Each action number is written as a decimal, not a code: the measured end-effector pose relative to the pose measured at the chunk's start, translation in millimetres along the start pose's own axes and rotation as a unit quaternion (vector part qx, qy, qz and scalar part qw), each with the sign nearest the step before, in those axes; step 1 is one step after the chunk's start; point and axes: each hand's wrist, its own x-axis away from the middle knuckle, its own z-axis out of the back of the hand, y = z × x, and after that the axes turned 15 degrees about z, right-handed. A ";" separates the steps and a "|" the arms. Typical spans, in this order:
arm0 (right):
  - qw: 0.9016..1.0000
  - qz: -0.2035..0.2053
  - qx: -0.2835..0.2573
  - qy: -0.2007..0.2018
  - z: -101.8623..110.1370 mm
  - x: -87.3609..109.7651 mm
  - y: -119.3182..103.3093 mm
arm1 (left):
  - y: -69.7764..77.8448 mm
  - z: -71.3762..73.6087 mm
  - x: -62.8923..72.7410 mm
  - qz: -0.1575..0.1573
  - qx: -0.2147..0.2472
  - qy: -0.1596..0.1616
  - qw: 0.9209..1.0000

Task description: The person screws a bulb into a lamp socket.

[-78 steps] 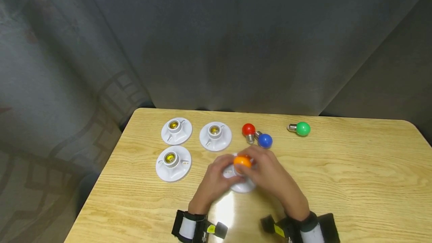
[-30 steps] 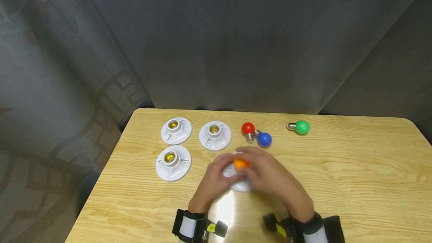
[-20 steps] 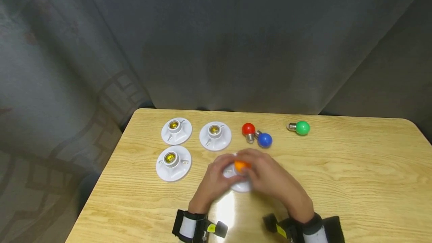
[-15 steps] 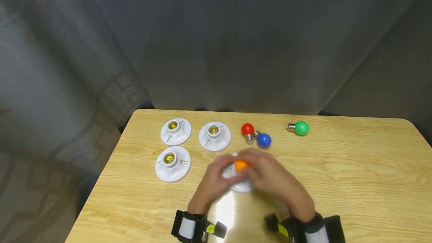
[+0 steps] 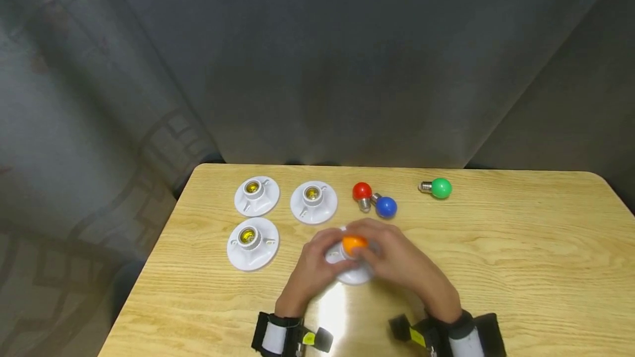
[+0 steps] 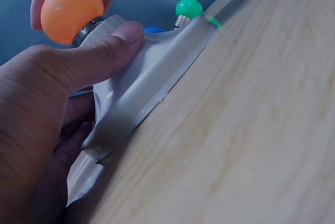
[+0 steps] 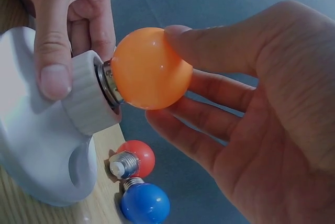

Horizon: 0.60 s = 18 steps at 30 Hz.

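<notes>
Orange bulb (image 7: 152, 69) in the mouth of a white lampholder (image 7: 31, 130), gripped between two hands.
A strip of its metal cap shows above the socket rim; the right hand (image 5: 397, 258) pinches the globe, thumb on one side and curled fingers on the other, while the left hand (image 5: 317, 263) grips the lampholder, thumb pressed on its collar, on the wooden table (image 5: 521, 263). Just beyond lie a red bulb (image 5: 362, 190) and a blue bulb (image 5: 386, 207), caps close together; a green bulb (image 5: 441, 188) lies on its side, farther right. Three bulbless lampholders (image 5: 313, 211) sit to the left, and a dark curtain (image 5: 347, 70) hangs behind.
</notes>
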 end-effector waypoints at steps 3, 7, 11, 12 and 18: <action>1.000 -0.007 -0.008 -0.001 0.4 0.0 -0.4 | -0.2 -0.4 0.0 0.000 0.000 0.000 1.000; 1.000 -0.019 -0.015 -0.005 0.8 0.1 -1.1 | 0.2 0.2 0.7 0.007 0.005 -0.003 1.000; 1.000 -0.025 -0.012 -0.006 0.1 0.1 -0.7 | 0.5 0.6 1.1 0.010 0.008 -0.005 1.000; 1.000 -0.025 -0.012 -0.006 -0.2 0.1 -0.4 | 0.5 0.6 1.2 0.009 0.008 -0.005 1.000; 1.000 -0.022 -0.004 -0.002 -0.5 0.2 0.2 | 0.2 0.0 0.4 0.005 0.003 -0.002 1.000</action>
